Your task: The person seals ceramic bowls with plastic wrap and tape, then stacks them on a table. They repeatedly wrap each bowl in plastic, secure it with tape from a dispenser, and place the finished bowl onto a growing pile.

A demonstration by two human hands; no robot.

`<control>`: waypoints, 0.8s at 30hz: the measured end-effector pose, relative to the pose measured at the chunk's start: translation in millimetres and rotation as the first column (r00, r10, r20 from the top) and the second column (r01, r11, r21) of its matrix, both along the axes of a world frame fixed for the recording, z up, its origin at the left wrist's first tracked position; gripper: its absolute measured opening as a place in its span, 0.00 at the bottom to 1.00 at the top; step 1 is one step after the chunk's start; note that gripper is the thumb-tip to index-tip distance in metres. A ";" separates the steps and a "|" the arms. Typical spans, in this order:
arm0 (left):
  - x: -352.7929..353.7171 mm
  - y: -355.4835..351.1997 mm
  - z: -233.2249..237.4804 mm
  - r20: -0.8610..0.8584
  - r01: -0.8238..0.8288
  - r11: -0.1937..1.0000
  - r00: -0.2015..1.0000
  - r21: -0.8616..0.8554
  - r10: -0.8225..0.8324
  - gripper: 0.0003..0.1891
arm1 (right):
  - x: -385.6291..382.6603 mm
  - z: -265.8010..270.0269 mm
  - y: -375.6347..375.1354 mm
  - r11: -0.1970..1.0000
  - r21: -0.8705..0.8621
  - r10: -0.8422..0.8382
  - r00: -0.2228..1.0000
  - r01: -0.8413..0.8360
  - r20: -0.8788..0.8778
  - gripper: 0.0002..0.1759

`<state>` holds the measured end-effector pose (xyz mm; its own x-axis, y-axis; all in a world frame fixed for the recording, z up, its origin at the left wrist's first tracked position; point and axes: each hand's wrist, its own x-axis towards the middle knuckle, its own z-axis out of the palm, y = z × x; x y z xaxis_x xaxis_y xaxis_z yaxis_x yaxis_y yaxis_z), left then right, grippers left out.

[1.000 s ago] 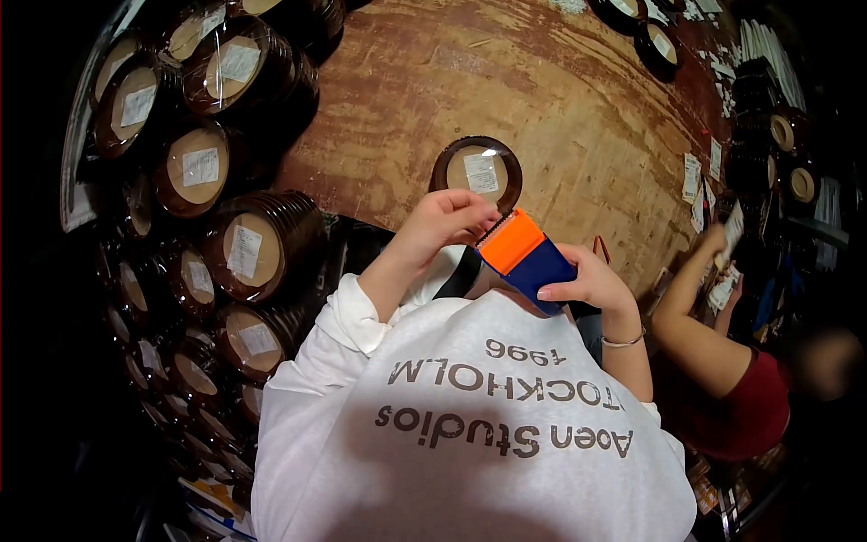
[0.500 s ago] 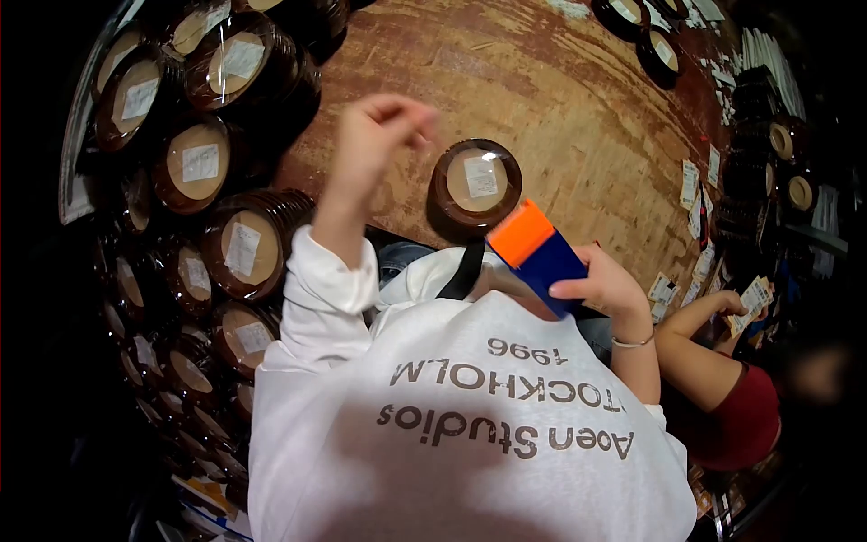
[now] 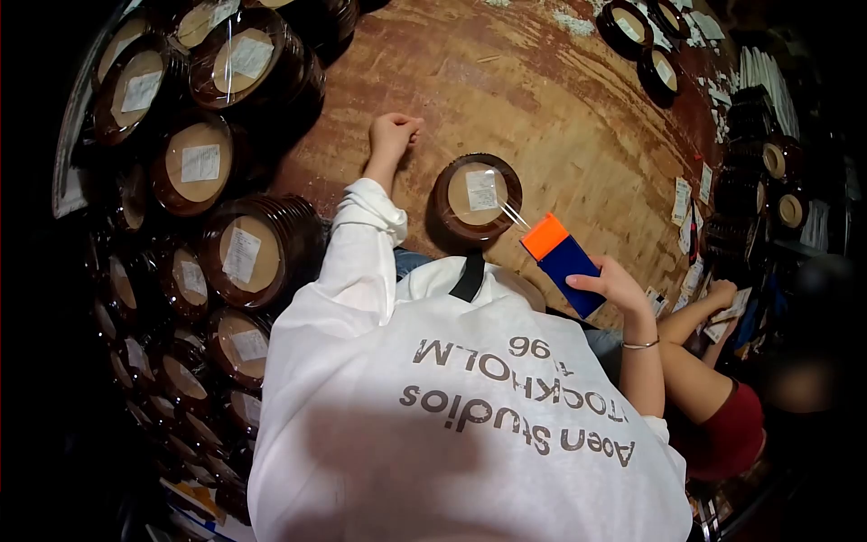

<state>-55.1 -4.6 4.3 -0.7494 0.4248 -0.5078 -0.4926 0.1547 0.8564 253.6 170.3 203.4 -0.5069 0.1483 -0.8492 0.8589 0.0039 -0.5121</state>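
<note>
A round brown stack under clear wrap (image 3: 446,204), with a white label (image 3: 481,191) on top, sits on the wooden table near its front edge. To its left is my left hand (image 3: 394,135), over the table and not touching the stack, its fingers curled closed; anything inside them is hidden. My right hand (image 3: 612,284) grips a blue and orange block-shaped object (image 3: 567,271), thumb on its blue part. The orange end points at the stack, and thin pale lines show between the two.
Many wrapped brown stacks (image 3: 200,164) crowd the left side. More lie at the table's (image 3: 560,117) far right, near white scraps (image 3: 576,23). Paper labels (image 3: 681,200) line the right edge. Another person's hand (image 3: 721,294) is at the lower right, by printed papers.
My left hand has moved forward and slightly right, fingers still curled. The blue and orange object has shifted a little right and down in my right hand. The other person's hand has moved slightly.
</note>
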 end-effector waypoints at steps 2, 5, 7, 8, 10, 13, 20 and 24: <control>12.1 4.5 -6.5 -0.055 0.046 0.992 0.997 -0.116 -0.053 0.07 | 0.5 -2.1 4.4 1.000 -0.014 -0.007 1.000 0.007 0.002 0.19; 25.7 9.3 -34.1 -0.142 0.100 0.961 0.980 -0.256 -0.140 0.07 | 2.9 -0.1 6.4 0.998 -0.055 -0.023 0.999 0.025 0.045 0.20; 33.9 8.9 -43.4 -0.231 0.134 0.951 0.952 -0.279 -0.202 0.08 | 0.1 3.2 2.2 0.995 -0.087 -0.043 0.998 0.047 0.041 0.20; 38.3 8.8 -47.9 -0.257 0.158 0.936 0.935 -0.314 -0.244 0.08 | 1.1 2.1 2.5 0.995 -0.090 -0.045 0.998 0.049 0.041 0.20; 52.9 6.6 -40.4 -0.338 0.202 0.918 0.885 -0.340 -0.320 0.08 | 4.6 -2.6 2.7 0.996 -0.084 -0.021 0.999 0.024 0.036 0.21; 59.4 11.3 -41.7 -0.374 0.253 0.894 0.840 -0.370 -0.392 0.09 | 11.9 -15.4 0.9 0.997 -0.068 -0.032 0.999 0.035 0.044 0.22; 45.0 19.2 -10.8 -0.361 0.230 0.608 0.629 -0.760 -0.689 0.11 | 19.6 -33.1 -0.3 0.996 -0.068 -0.059 0.997 0.062 0.049 0.25; 54.1 7.4 -16.4 -0.464 0.093 0.549 0.430 -0.831 -0.775 0.13 | 22.4 -41.9 -3.4 0.996 -0.070 -0.045 0.998 0.048 0.052 0.25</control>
